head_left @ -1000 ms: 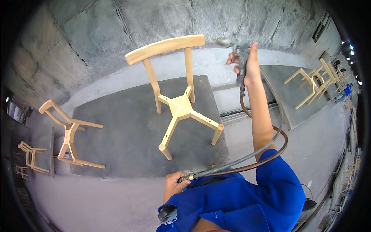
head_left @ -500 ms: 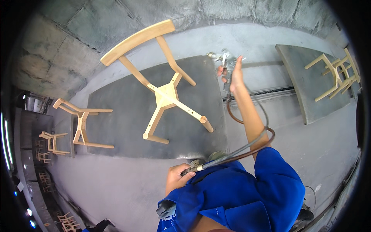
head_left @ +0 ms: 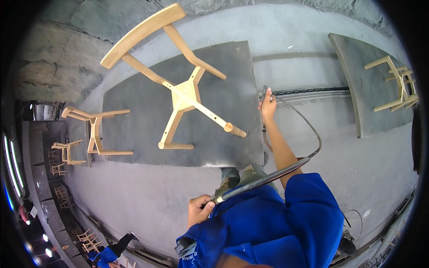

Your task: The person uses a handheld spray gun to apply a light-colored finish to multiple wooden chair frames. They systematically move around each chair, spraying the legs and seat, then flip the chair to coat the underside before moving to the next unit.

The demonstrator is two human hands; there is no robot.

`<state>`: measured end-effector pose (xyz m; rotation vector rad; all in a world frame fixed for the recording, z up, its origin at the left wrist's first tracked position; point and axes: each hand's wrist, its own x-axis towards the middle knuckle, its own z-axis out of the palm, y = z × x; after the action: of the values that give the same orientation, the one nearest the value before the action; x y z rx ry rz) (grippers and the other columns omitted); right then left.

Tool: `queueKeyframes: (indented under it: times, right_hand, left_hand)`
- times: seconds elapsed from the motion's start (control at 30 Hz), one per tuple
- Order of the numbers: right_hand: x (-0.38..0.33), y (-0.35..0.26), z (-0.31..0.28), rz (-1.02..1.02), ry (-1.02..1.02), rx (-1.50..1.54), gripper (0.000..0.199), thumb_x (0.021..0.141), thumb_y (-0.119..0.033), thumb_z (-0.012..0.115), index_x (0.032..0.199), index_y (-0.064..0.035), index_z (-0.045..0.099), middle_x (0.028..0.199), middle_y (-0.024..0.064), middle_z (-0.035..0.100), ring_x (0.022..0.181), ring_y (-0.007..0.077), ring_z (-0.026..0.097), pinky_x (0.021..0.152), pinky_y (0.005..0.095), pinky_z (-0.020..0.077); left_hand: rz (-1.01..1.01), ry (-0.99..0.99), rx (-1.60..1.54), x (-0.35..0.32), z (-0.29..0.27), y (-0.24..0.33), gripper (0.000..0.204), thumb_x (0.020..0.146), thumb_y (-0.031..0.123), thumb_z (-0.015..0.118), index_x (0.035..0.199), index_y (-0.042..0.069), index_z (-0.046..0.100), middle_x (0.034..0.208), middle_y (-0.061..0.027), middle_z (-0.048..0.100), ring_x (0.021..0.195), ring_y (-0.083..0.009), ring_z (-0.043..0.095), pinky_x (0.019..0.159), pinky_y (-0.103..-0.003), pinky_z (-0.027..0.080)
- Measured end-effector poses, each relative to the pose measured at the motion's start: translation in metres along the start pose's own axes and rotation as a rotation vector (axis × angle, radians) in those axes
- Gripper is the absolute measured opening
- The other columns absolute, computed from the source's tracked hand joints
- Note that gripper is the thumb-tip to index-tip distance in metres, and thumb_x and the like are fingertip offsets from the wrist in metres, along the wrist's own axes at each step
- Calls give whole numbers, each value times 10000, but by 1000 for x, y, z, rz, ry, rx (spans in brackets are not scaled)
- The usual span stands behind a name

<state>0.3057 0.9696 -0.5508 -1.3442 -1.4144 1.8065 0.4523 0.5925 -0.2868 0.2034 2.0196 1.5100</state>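
A pale wooden chair frame (head_left: 186, 95) with a curved backrest and no seat stands on a dark grey board (head_left: 223, 154) in front of me. My right hand (head_left: 268, 106) is wrapped round a spray gun (head_left: 264, 92) just off the board's right edge; most of the gun is hidden by the fingers. From it a hose (head_left: 268, 177) loops right and runs back across my front. Near my waist, my left hand (head_left: 199, 210) grips the hose by its metal fitting (head_left: 218, 199).
Another chair frame (head_left: 94, 130) stands at the board's left, with several more beyond it. On the right, a second board (head_left: 364, 85) carries a chair frame (head_left: 397, 87). A chain track (head_left: 313, 90) crosses the floor between the boards. Another person (head_left: 109, 254) is at lower left.
My right hand has come down and nearer with the spray gun, which now shows far less. The view has shifted slightly. A person has come into view at lower left.
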Motion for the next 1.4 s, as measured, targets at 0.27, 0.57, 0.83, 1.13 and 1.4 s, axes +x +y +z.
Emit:
queueKeyframes:
  times: [0.27,0.57,0.83,1.13,1.4]
  right_hand:
    - [-40,-89,-32,248,-503,179,747,984,-761,267,945,-93,599,652,37,604,549,149,606,383,251,328]
    - [-51,-93,-102,364,-734,173,756,954,-802,291,984,-109,591,656,25,608,529,122,601,360,228,329]
    - [-28,45,-175,424,-297,-171,734,952,-766,389,846,-79,625,573,39,575,443,146,560,364,275,335]
    - [-86,89,-231,498,-114,-47,752,951,-780,353,870,-77,605,589,51,571,463,154,565,358,279,334]
    - [-223,-13,-304,446,-456,674,980,867,-902,86,1041,-69,570,684,94,602,557,169,544,365,251,323]
  left_hand:
    - [-101,-229,120,29,16,8,233,881,210,748,868,-14,684,631,-34,589,597,-88,514,554,-280,404]
    - [7,-287,48,40,42,14,283,935,266,702,898,-13,681,640,-23,625,567,-86,562,540,-248,424]
    - [-182,-285,129,39,70,19,219,911,202,733,947,-11,696,688,-70,649,641,-120,577,611,-283,451]
    - [-159,-477,288,48,81,19,258,906,256,744,932,3,697,685,-90,643,621,-142,573,603,-298,449]
    - [-10,-1033,382,72,97,20,326,918,335,721,1010,23,721,840,-129,722,765,-263,687,716,-335,514]
